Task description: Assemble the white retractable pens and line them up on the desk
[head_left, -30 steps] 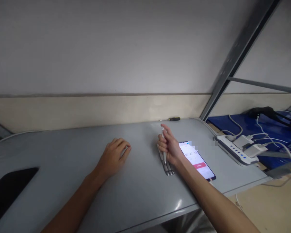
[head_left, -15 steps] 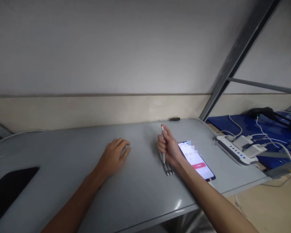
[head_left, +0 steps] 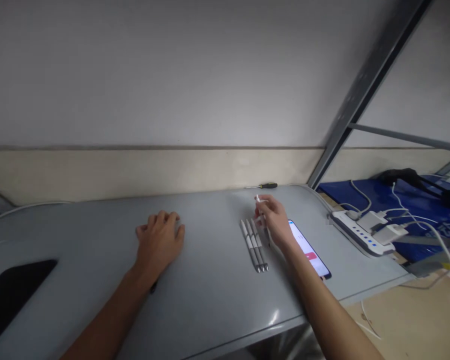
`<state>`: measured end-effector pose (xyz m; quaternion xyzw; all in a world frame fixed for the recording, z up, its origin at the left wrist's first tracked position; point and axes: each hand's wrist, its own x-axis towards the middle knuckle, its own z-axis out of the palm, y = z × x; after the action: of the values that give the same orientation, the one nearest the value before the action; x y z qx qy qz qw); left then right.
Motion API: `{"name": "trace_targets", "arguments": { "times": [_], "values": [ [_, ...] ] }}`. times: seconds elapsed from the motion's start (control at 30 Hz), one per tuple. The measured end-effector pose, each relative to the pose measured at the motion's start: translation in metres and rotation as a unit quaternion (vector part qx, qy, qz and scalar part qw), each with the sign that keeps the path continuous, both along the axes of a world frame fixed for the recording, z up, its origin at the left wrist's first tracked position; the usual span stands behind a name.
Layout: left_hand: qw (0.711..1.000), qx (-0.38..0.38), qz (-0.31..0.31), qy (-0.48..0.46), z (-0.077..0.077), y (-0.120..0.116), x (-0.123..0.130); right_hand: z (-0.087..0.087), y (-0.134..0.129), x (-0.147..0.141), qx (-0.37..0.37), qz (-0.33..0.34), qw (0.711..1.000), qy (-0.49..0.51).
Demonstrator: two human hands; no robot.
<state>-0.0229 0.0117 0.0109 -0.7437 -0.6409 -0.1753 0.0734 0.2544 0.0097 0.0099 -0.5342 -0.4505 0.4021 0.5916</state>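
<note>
My right hand (head_left: 274, 217) grips a white pen (head_left: 258, 199) between thumb and fingers, its end sticking up past the fingertips. Just left of that hand, several white pens (head_left: 252, 244) with silver tips lie side by side on the grey desk (head_left: 206, 295), tips toward me. My left hand (head_left: 159, 240) rests palm down on the desk with its fingers loosely bent and nothing visible in it. Under the left wrist, the end of a small black object (head_left: 153, 287) pokes out; its kind is hidden.
A lit phone (head_left: 308, 249) lies under and right of my right forearm. A screwdriver (head_left: 269, 186) lies by the wall. At the right stands a power strip (head_left: 360, 234) with plugged-in chargers and cables. A black flat object (head_left: 18, 290) is at the left.
My right hand has moved slightly right, off the row of pens, and its pen has turned, uncovering the row. My left hand has slid left, and the black object shows under its wrist.
</note>
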Motion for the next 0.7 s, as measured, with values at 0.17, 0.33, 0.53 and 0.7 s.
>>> {"name": "trace_targets", "arguments": {
  "times": [0.17,0.33,0.53,0.7],
  "values": [
    [0.993,-0.075,0.048,0.076,0.006,-0.003,0.003,-0.008,-0.002,0.003,-0.113,-0.095,0.908,-0.393],
    [0.987,-0.112,0.075,0.091,0.006,-0.002,0.001,-0.007,-0.004,-0.004,-0.221,-0.073,0.826,-0.513],
    [0.986,-0.132,0.072,0.076,0.005,-0.002,-0.001,-0.008,-0.004,-0.006,-0.247,-0.041,0.792,-0.557],
    [0.98,-0.177,0.068,0.059,0.006,-0.001,-0.003,-0.009,-0.004,-0.006,-0.244,-0.035,0.79,-0.561]
  ]
}}
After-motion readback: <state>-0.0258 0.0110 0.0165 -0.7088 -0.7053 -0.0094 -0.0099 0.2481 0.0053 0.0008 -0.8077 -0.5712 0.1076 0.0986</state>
